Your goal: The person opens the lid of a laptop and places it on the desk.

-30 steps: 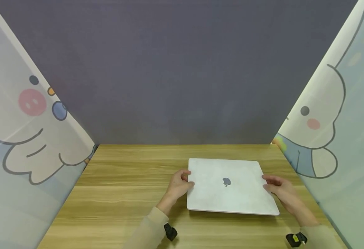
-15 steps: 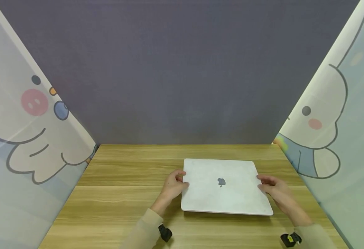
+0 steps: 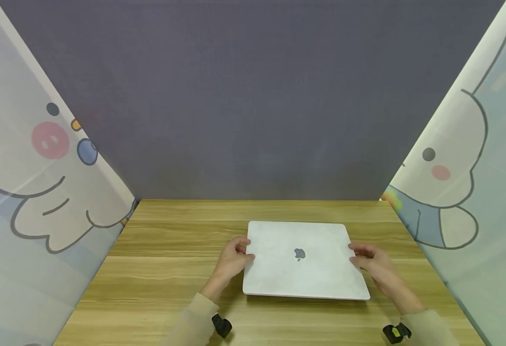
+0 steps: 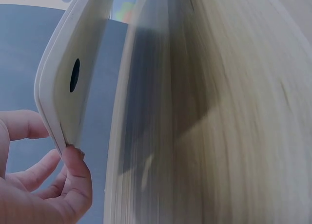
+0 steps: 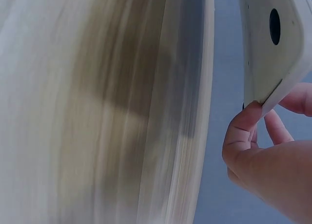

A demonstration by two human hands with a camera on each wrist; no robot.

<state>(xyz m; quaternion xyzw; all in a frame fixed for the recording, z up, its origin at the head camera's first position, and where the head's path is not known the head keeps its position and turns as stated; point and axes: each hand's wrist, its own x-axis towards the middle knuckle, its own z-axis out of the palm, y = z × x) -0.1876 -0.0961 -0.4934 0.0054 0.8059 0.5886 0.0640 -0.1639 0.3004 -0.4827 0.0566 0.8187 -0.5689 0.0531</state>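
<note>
A closed silver laptop (image 3: 304,276) with a dark apple logo is held lid up over the wooden table. My left hand (image 3: 231,260) pinches its left edge, thumb on top and fingers beneath. On the opposite edge my right hand (image 3: 377,267) grips it the same way. In the left wrist view the laptop's underside (image 4: 78,102) shows a round dark foot, with a gap between it and the tabletop. The right wrist view shows another foot on the underside (image 5: 258,53), also raised off the table, with a fingertip (image 5: 251,109) pressed beneath the edge.
The wooden table (image 3: 170,240) stretches out to the left of the laptop and behind it. A dark grey panel (image 3: 253,101) rises along its back edge. Cartoon-printed curtains hang on the left (image 3: 2,269) and right (image 3: 495,288). The laptop's shadow falls on the tabletop.
Both hands and the laptop have shifted steadily to the left in the head view, the laptop staying raised and level in their grip. The background has slid slightly to the right.
</note>
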